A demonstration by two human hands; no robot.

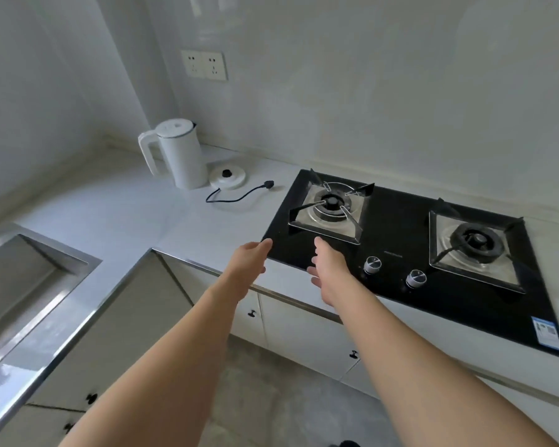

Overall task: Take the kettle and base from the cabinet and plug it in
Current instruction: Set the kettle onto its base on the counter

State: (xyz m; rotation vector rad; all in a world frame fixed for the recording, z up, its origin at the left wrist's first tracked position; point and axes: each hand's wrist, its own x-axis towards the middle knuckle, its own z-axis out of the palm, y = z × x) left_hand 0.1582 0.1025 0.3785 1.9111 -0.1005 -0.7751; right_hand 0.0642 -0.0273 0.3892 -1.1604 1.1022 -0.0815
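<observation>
Across the frame from nine o'clock to five o'clock, pale countertop (126, 217), L-shaped, with a steel sink (23, 285) sunk at eight o'clock. Below its front edge, cabinet doors (291, 330) all shut, dark knobs showing. At three o'clock, set into the top, a black glass hob (400, 253) with two burners and two dials.

Reaching in from six o'clock toward centre, two bare forearms. Left hand (249, 258) flat and loosely spread, fingertips over the hob's near-left corner, holding nothing. Right hand (328, 269) just at its three o'clock, palm turned inward, fingers loosely spread, also empty. Both apparently hovering over the counter edge; contact hard to judge.

At ten o'clock, near the wall corner, white kettle (183, 156) upright on the counter, handle toward nine o'clock. Just beside it at its four o'clock, round white base (228, 177), bare, kettle not seated on it. From the base toward centre, black cord (236, 196) curling loose, ending in the plug (268, 184) lying on the counter. High at eleven o'clock, twin wall socket (204, 65), nothing in it.

Judged so: fetching from the cabinet done. Left: plug into the socket, most likely kettle onto the base too.
</observation>
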